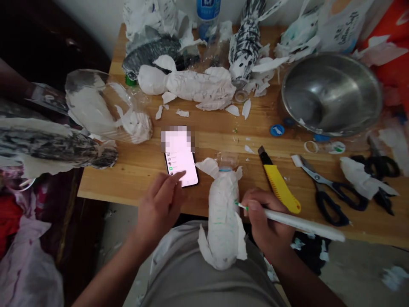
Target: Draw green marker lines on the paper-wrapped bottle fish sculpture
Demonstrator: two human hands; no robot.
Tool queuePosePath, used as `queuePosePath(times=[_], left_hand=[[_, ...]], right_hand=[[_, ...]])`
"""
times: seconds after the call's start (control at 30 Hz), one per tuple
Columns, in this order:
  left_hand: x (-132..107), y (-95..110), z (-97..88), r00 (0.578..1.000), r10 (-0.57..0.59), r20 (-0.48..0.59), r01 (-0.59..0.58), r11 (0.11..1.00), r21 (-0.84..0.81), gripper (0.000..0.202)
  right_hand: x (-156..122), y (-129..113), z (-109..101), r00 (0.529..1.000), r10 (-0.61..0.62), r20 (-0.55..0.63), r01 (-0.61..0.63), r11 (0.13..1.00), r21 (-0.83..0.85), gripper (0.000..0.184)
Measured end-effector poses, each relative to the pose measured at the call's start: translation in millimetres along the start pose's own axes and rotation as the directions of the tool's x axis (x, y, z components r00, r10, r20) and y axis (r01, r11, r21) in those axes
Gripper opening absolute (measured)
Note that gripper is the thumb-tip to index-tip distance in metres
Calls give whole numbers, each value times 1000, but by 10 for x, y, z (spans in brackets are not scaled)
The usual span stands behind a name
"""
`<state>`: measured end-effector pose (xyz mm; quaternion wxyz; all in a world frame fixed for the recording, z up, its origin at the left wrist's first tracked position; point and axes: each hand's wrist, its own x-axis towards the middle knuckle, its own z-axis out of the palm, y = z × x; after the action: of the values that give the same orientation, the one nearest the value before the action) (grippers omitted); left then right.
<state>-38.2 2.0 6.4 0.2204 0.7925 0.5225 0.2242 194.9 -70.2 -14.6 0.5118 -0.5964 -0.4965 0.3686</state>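
My left hand (pixel 161 200) is over the lower end of a lit smartphone (pixel 182 164) on the table, its index finger stretched out at the screen and holding nothing. In my right hand (pixel 266 219) is a long white pen (pixel 306 224) with a green tip. That tip meets the side of a white paper-covered bottle (pixel 222 213), which has paper fins and several faint green lines. The bottle lies between my hands, its lower end against my lap and its clear neck over the table edge.
A yellow utility knife (pixel 281 183), scissors (pixel 329 183) and a steel bowl (pixel 332 91) occupy the right. Another white paper-covered bottle (pixel 198 87) lies behind the phone. Black-and-white paper-covered shapes (pixel 54 143) and a clear cut plastic bottle (pixel 96 102) are at the left; paper scraps (pixel 182 113) lie about.
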Motion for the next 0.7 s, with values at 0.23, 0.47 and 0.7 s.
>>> queuePosePath(times=[0.23, 0.47, 0.7], left_hand=[[61, -568, -29, 988, 155, -17, -149, 966, 211, 41], [140, -747, -14, 999, 28, -16, -24, 975, 221, 50], [263, -807, 56, 990, -108, -96, 131, 950, 284, 55]], right_hand=[[38, 14, -51, 996, -51, -73, 54, 998, 28, 14], [107, -106, -13, 991, -117, -64, 122, 988, 90, 7], [48, -100, -120, 992, -115, 59, 120, 989, -88, 15]])
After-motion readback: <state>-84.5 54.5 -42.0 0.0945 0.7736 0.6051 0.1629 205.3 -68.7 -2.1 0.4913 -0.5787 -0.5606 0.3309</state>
